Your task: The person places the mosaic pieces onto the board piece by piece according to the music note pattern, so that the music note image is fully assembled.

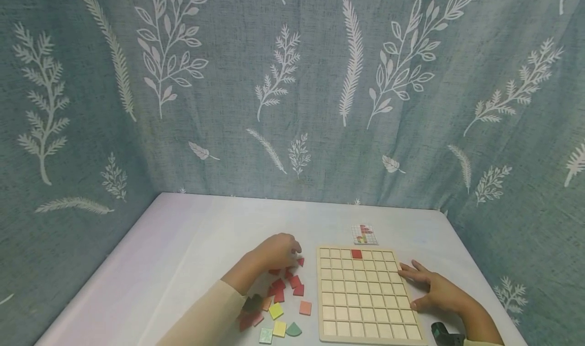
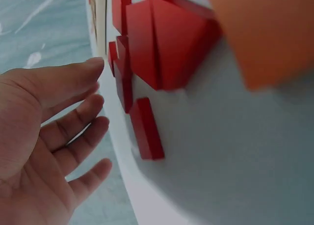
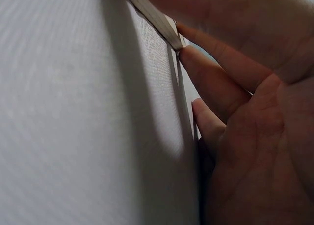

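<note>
My left hand (image 1: 276, 252) is over the upper end of a pile of red pieces (image 1: 279, 284). In the left wrist view the left hand (image 2: 59, 136) has loosely bent, spread fingers with nothing between them, beside several red pieces (image 2: 171, 43). A wooden grid board (image 1: 358, 287) lies to the right of the pile, with one red square (image 1: 356, 254) in its top row. My right hand (image 1: 439, 292) touches the board's right edge with its fingers and thumb; in the right wrist view the right hand's (image 3: 245, 102) fingertips meet the board's side (image 3: 159, 23).
A small pattern card (image 1: 364, 234) lies behind the board. Yellow squares (image 1: 276, 311), a salmon square (image 1: 305, 308), a pale green square (image 1: 266, 335) and a green rounded piece (image 1: 294, 329) lie left of the board. A patterned curtain (image 1: 292, 97) surrounds the table.
</note>
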Demonstrator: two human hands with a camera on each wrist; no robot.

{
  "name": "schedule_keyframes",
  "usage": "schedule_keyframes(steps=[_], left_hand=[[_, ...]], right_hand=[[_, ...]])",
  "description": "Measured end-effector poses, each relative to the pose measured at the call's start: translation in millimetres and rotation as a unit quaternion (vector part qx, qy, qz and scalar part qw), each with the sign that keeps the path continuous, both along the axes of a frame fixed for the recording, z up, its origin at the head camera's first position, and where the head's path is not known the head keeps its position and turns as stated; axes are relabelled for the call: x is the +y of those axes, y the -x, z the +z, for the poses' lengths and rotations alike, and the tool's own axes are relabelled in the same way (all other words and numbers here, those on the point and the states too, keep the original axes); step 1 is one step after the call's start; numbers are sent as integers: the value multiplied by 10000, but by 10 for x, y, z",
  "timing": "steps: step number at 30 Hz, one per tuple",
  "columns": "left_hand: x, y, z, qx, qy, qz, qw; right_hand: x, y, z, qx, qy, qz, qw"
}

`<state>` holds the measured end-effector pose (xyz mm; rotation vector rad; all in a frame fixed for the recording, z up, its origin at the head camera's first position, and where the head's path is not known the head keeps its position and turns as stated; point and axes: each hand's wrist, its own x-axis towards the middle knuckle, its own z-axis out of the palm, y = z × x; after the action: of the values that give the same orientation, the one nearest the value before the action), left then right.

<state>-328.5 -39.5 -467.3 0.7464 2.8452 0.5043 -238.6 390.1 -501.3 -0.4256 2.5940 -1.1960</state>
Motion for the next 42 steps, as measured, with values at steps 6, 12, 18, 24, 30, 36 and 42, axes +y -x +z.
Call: schedule_keyframes(steps=[6, 12, 18, 24, 30, 36, 42], left_hand=[[-62, -1, -16, -47, -66, 27, 10000], [-56, 22, -47, 184, -75, -311, 9993], [67, 34, -91, 26, -14, -439, 9990], [193, -9, -59, -254, 214, -47, 9994], [258, 39, 0, -22, 497, -278, 9984], [353, 120, 76, 457, 472, -1012, 9927], [539, 147, 90, 661, 343, -1535, 9853]], right_hand=[[12, -7, 6, 20, 8, 39, 10000], [34, -16, 23, 0, -119, -47, 9999], [37, -10, 10, -13, -164, -117, 9998], [29, 0, -8, -128, -128, -92, 9998], [16, 16, 4, -75, -134, -108, 9998], [5, 10, 8, -35, -162, -150, 9997], [4, 12, -17, -81, -105, -160, 9998]])
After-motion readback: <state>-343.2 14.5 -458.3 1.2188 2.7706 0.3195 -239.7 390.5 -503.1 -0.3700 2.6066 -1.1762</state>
